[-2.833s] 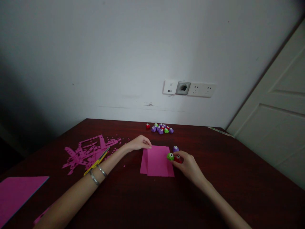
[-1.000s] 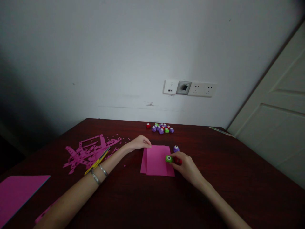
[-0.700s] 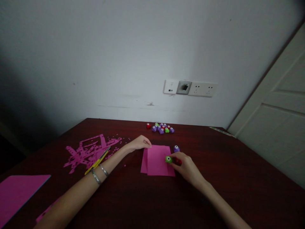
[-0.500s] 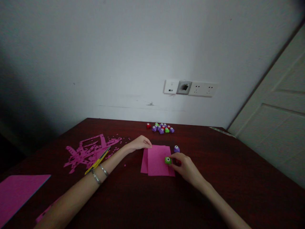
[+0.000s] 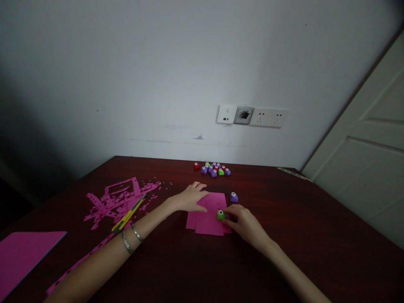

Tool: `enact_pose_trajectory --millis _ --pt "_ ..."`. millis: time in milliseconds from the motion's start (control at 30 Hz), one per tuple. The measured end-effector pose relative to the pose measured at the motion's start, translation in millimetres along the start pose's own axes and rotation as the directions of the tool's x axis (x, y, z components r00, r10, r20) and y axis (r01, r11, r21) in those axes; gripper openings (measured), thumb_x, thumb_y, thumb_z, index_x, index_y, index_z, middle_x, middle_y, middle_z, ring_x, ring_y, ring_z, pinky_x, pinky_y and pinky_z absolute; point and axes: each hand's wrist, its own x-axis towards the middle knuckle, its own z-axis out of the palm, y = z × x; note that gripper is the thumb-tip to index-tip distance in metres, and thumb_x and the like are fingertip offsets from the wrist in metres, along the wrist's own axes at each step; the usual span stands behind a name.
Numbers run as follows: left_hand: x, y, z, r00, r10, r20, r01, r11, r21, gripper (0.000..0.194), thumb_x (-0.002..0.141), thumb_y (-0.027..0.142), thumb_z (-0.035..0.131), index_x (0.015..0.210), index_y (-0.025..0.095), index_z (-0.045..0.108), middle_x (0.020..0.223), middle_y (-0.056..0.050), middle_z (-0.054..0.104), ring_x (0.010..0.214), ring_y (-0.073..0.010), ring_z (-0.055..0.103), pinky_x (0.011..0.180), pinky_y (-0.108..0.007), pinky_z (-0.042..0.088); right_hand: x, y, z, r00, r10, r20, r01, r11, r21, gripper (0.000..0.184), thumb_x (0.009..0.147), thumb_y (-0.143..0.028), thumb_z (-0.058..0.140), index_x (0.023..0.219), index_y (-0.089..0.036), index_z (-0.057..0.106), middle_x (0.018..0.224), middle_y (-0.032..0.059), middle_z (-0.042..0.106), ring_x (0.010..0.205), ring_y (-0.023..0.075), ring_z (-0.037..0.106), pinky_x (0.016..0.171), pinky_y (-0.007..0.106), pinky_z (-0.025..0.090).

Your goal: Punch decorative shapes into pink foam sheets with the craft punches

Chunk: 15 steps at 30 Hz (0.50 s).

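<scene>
Two overlapping sheets of pink paper (image 5: 208, 225) lie in the middle of the dark red-brown table. My left hand (image 5: 191, 198) reaches over their left side with its fingers spread; I cannot tell whether they touch the paper. In my right hand (image 5: 244, 221), thumb and fingers hold a small green craft punch (image 5: 221, 215) with a white and dark round button, at the right edge of the upper sheet. Just behind that hand stands a purple craft punch (image 5: 233, 197).
Several red, green and purple punches (image 5: 214, 170) cluster near the wall. On the left lie punched pink paper scraps (image 5: 110, 204), tiny cut-outs, a yellow utility knife (image 5: 128, 214) and a larger pink sheet (image 5: 28, 252). Sockets (image 5: 268, 118) sit on the wall.
My left hand has moved right over the paper, and its fingers have opened off the sheet's top left corner. The upper sheet and the green punch have shifted slightly toward me and left.
</scene>
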Motion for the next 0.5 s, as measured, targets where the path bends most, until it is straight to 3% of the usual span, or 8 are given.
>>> enact_pose_trajectory --millis 67,167,500 --pt "-5.0 11.6 -2.4 0.985 0.029 0.167 -0.034 0.999 0.03 0.086 0.068 0.064 0.054 0.137 0.019 0.03 0.149 -0.012 0.011 0.134 -0.0348 0.008 0.104 -0.049 0.019 0.0 0.3 -0.1 1.0 -0.013 0.008 0.014 1.0 -0.004 0.023 0.078 -0.032 0.058 0.097 -0.024 0.067 0.095 0.0049 0.063 0.088 0.0201 0.056 0.073 0.027 0.042" --pt "-9.2 21.8 -1.1 0.947 0.02 0.322 -0.032 0.999 0.031 0.101 0.068 0.071 0.048 0.143 0.014 0.011 0.149 -0.013 0.0 0.135 -0.0343 -0.001 0.106 -0.05 0.012 -0.1 1.2 -0.8 0.999 -0.026 0.021 0.026 1.0 0.004 0.021 0.078 -0.032 0.057 0.096 -0.025 0.067 0.091 0.0034 0.063 0.083 0.0187 0.056 0.069 0.026 0.042" --pt "-8.3 16.5 9.1 0.928 0.038 0.371 -0.064 0.996 0.058 0.101 0.067 0.071 0.047 0.143 0.017 0.007 0.149 -0.009 0.005 0.135 -0.033 0.002 0.107 -0.053 0.009 0.6 2.4 -1.4 0.999 -0.034 0.016 0.034 0.999 0.032 0.02 0.078 -0.03 0.057 0.094 -0.024 0.068 0.088 0.0035 0.064 0.076 0.0168 0.057 0.066 0.024 0.041"
